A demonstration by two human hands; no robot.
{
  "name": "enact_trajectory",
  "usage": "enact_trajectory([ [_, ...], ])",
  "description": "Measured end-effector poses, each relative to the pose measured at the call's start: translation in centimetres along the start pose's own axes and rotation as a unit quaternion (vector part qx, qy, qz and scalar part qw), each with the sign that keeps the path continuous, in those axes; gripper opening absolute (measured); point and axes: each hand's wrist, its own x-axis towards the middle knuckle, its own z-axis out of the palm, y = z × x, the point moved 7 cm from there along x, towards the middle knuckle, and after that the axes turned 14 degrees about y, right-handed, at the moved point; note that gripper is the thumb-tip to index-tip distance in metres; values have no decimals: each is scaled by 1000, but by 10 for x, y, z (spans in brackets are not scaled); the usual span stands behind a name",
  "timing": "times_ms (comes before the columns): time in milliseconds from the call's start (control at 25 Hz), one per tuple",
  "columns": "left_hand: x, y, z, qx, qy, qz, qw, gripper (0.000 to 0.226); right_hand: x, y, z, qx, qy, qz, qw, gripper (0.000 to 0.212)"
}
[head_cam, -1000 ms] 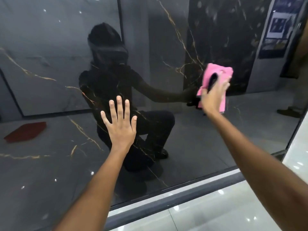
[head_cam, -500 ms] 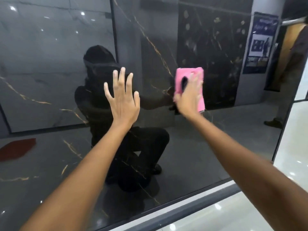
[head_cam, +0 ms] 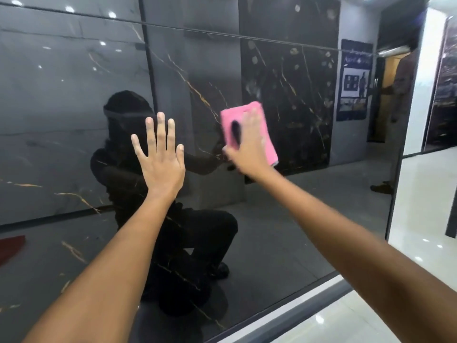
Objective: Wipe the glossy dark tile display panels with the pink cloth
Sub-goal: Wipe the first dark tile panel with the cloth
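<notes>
Left hand point(head_cam: 160, 164): flat against the tile panel point(head_cam: 61, 100), fingers straight and spread, pointing up; holds nothing
Tile panel: glossy dark slab with gold veins under both hands; mirrors a crouching dark figure between and below the two hands
Pink cloth point(head_cam: 247, 131): just right of the left hand and a little higher, apart from it; lies under the right hand, between palm and panel
Pink cloth, axis: folded rectangle, long axis near upright, top edge leaning slightly left, lower corner showing past the right side of the hand
Right hand point(head_cam: 249, 149): fingers extended and laid over the cloth, pressing it to the panel; blurred, so finger spread cannot be told
Poster point(head_cam: 353, 80): blue and white, well to the right of the right hand and higher
Floor point(head_cam: 425, 219): pale glossy tiles, right of and below the right forearm
</notes>
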Motion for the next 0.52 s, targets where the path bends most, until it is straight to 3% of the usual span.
enact_trajectory([
  [80, -1, -1, 1, 1, 5, 1, 1000, 59, -48, -43, 18, -49, -117, -194, 973, 90],
  [160, 2, -1, 1, 2, 1, 5, 1000, 59, -29, -35, -3, -50, -61, -276, 958, 77],
  [240, 3, 1, 0, 3, -2, 8, 1000, 59, 26, 9, -36, -13, 7, -149, 989, 66],
  [320, 3, 5, -4, -1, 0, -3, 1000, 58, 53, 47, -56, 14, 13, 63, 998, 80],
  [360, 5, 7, -6, -10, 6, -26, 1000, 57, 47, 45, -54, -12, 17, 105, 994, 81],
  [440, 17, 18, -13, -36, 34, -88, 995, 51, 19, 3, -30, -24, 7, -10, 1000, 77],
  [520, 36, 34, -15, -57, 57, -108, 991, 51, -23, -38, 0, -51, -119, -210, 969, 91],
])
